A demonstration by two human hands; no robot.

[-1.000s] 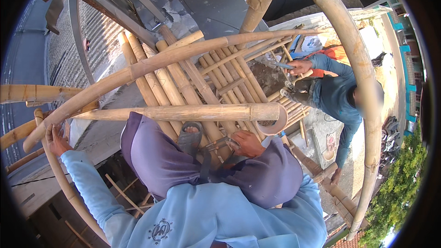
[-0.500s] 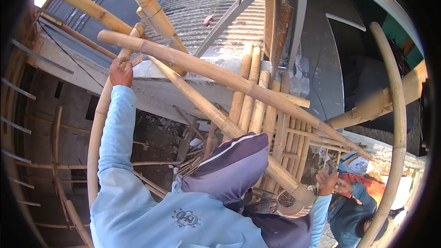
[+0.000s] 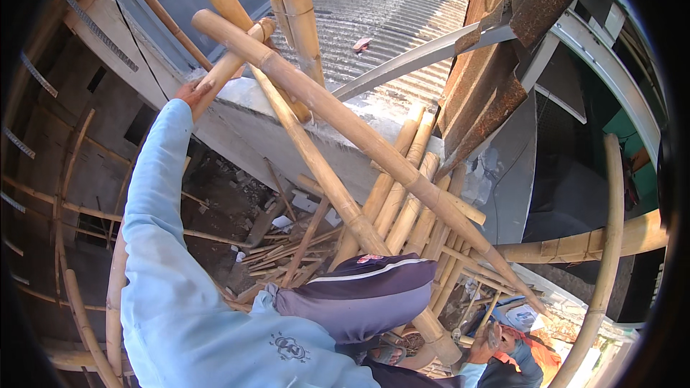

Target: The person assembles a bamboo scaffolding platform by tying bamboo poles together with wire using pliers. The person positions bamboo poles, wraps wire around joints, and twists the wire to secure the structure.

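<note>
While the left hand (image 3: 192,91) is gripping a bamboo pole (image 3: 224,72) up at arm's reach, the long pole (image 3: 359,136) is running diagonally from beside it down-right. The right hand (image 3: 483,333) is sitting low near that far end; I can't tell its grip.

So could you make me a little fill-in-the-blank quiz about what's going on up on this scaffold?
1. The left hand grips a pole made of ____.
2. The left arm is covered by a light ____ sleeve.
3. The roof beyond the concrete wall is made of ____ sheeting.
4. The right hand sits low, near the ____ edge of the picture.

Missing words: bamboo; blue; corrugated; bottom
</note>
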